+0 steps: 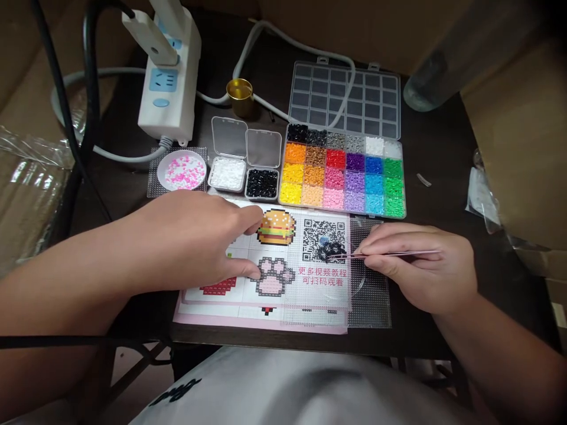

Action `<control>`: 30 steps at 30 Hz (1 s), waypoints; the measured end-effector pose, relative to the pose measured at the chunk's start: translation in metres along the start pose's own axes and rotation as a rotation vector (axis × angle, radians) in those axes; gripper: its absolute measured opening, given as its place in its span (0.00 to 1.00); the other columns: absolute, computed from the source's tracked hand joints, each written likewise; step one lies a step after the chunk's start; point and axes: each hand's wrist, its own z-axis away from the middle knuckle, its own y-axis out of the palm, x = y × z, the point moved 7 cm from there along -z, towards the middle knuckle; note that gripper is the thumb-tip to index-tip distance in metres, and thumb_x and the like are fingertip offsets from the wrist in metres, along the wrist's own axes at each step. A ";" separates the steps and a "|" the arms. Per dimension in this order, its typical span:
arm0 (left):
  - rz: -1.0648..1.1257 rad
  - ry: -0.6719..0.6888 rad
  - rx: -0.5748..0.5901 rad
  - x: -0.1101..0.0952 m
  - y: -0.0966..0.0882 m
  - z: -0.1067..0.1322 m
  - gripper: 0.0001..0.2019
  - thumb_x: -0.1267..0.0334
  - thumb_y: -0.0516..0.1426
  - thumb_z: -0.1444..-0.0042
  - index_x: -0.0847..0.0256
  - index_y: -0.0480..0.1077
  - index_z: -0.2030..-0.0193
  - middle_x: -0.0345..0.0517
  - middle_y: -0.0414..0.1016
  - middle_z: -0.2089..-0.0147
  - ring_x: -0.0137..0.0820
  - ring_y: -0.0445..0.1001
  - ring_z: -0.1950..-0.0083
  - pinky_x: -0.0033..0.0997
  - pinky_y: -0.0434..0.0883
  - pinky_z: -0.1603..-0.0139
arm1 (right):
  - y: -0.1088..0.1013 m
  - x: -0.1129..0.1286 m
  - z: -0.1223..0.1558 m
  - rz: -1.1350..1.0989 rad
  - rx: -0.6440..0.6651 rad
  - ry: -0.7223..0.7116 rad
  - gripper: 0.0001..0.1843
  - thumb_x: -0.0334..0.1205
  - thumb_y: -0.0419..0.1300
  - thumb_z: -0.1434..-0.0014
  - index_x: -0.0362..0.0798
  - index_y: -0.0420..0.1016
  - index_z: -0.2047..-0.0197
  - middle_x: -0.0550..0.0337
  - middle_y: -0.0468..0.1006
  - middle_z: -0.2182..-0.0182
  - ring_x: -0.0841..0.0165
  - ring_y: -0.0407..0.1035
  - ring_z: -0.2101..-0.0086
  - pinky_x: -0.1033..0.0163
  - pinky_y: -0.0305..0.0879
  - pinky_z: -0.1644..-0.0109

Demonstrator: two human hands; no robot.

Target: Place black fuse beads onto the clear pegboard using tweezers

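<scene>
My left hand (199, 242) lies over the left part of a printed pattern sheet (241, 295), its thumb and index finger spread apart. The other fingers are hidden below the hand. A burger picture (276, 226) and a pink paw picture (271, 277) show beside its fingertips. Thin tweezers (352, 257) are pinched in my right hand (425, 265), pointing left. Their tips are at a small cluster of black beads (332, 250) over the printed QR code (311, 236). A clear pegboard (372, 310) extends beneath my right fingers.
Behind the sheet stand a bead box (341, 168) of many colours, small boxes of white beads (227, 173) and black beads (261, 183), and a dish (163, 171) of pink and white beads. A power strip (170, 112), grey cable (252, 47) and gold cup (241, 100) sit farther back.
</scene>
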 end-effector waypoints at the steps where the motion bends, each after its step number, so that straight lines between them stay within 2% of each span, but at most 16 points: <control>1: -0.004 0.004 -0.006 0.000 0.000 0.000 0.34 0.32 0.57 0.47 0.50 0.77 0.41 0.51 0.80 0.67 0.48 0.77 0.67 0.46 0.72 0.67 | 0.000 0.000 0.000 -0.001 -0.001 0.002 0.15 0.23 0.74 0.45 0.55 0.91 0.61 0.62 0.89 0.68 0.67 0.83 0.70 0.66 0.82 0.68; 11: -0.034 0.025 -0.009 0.001 0.001 0.002 0.34 0.30 0.57 0.45 0.53 0.76 0.42 0.50 0.79 0.67 0.46 0.76 0.67 0.43 0.71 0.66 | 0.000 0.000 0.001 -0.018 0.023 -0.011 0.14 0.23 0.74 0.44 0.53 0.90 0.61 0.61 0.89 0.68 0.68 0.83 0.71 0.67 0.81 0.68; 22: 0.029 -0.006 -0.028 0.004 0.003 0.003 0.37 0.29 0.60 0.51 0.50 0.78 0.41 0.52 0.81 0.68 0.47 0.76 0.68 0.48 0.75 0.63 | 0.001 0.001 0.000 -0.008 0.021 0.010 0.13 0.24 0.74 0.44 0.54 0.90 0.62 0.62 0.89 0.68 0.68 0.83 0.71 0.67 0.81 0.68; 30: 0.018 -0.018 0.010 0.004 0.005 -0.002 0.38 0.26 0.58 0.52 0.47 0.77 0.41 0.54 0.83 0.66 0.47 0.77 0.67 0.45 0.71 0.65 | 0.000 0.001 0.001 0.023 0.008 -0.005 0.14 0.23 0.74 0.43 0.55 0.90 0.62 0.63 0.89 0.68 0.68 0.83 0.70 0.67 0.81 0.68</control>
